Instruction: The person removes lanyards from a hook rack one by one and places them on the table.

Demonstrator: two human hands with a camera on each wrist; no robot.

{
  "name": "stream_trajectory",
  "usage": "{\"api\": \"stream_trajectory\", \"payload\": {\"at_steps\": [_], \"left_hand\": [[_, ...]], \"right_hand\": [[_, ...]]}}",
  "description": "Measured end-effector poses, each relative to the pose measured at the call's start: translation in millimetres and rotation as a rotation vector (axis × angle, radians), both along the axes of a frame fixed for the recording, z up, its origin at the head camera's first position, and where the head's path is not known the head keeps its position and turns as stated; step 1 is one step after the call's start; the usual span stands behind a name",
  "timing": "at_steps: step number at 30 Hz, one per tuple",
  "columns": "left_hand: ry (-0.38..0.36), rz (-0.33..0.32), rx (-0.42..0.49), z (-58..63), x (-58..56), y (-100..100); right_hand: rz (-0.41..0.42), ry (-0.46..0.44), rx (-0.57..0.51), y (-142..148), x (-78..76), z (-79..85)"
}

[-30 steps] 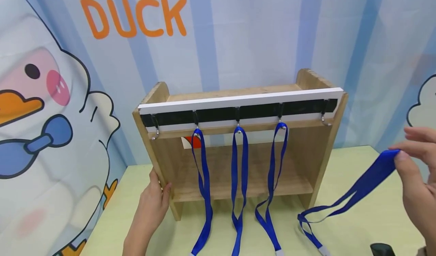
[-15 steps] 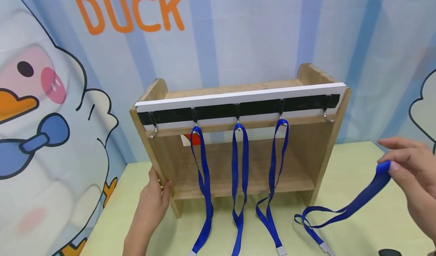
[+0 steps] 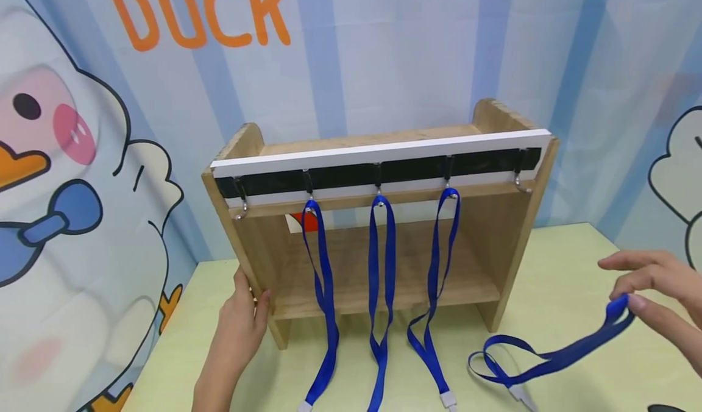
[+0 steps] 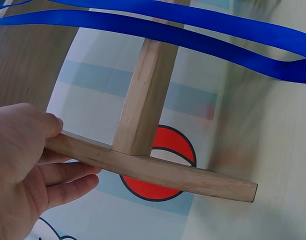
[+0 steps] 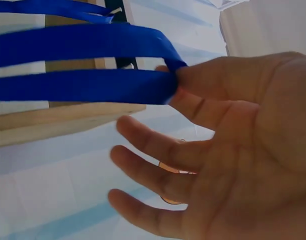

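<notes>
My right hand (image 3: pixel 660 290) pinches the looped end of a blue lanyard (image 3: pixel 570 356) between thumb and index finger, the other fingers spread apart, as the right wrist view shows. The lanyard's white clip end (image 3: pixel 518 394) lies low on the table. With my left hand (image 3: pixel 237 323) I grip the left side panel of a wooden rack (image 3: pixel 507 259), thumb on one face and fingers on the other. Three more blue lanyards hang from the rack's middle hooks: a left one (image 3: pixel 329 302), a centre one (image 3: pixel 390 247) and a right one (image 3: pixel 433 278).
The rack's front bar (image 3: pixel 345 176) carries a bare hook (image 3: pixel 241 208) at the left end and another bare hook (image 3: pixel 521 183) at the right end. A duck-print curtain (image 3: pixel 395 52) hangs behind the pale table (image 3: pixel 565 259). Part of a dark object (image 3: pixel 663 408) shows at the bottom right.
My right hand has lowered, bringing the pinched loop down, and the lanyard's straps now bow out wider. The left hand keeps its grip on the rack. The head view has shifted slightly.
</notes>
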State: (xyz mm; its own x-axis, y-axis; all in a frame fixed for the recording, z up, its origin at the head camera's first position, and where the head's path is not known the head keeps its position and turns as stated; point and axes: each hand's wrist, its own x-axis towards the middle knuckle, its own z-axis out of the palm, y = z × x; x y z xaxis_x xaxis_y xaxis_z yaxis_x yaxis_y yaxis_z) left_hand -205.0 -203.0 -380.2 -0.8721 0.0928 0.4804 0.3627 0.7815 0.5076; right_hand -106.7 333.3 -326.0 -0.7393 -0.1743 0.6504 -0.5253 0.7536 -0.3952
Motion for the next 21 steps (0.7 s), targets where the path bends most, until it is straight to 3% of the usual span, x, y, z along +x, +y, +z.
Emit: {"api": "stream_trajectory", "payload": {"at_steps": [6, 9, 13, 16, 21], "left_hand": [[0.018, -0.002, -0.004, 0.8, 0.7, 0.7], [-0.001, 0.000, 0.001, 0.3, 0.2, 0.7], [-0.006, -0.001, 0.009, 0.8, 0.4, 0.3], [0.000, -0.001, 0.006, 0.8, 0.5, 0.2], [-0.003, -0.003, 0.004, 1.3, 1.1, 0.2]], "right_hand": [[-0.012, -0.053, 0.111, 12.5, -0.1, -7.3], [-0.060, -0.084, 0.191, 10.4, -0.2, -5.4], [-0.091, -0.256, 0.282, -5.7, -0.5, 6.1], [-0.054, -0.397, 0.293, -20.7, -3.1, 13.0], [0.025, -0.550, 0.274, -32.4, -12.3, 14.8]]}}
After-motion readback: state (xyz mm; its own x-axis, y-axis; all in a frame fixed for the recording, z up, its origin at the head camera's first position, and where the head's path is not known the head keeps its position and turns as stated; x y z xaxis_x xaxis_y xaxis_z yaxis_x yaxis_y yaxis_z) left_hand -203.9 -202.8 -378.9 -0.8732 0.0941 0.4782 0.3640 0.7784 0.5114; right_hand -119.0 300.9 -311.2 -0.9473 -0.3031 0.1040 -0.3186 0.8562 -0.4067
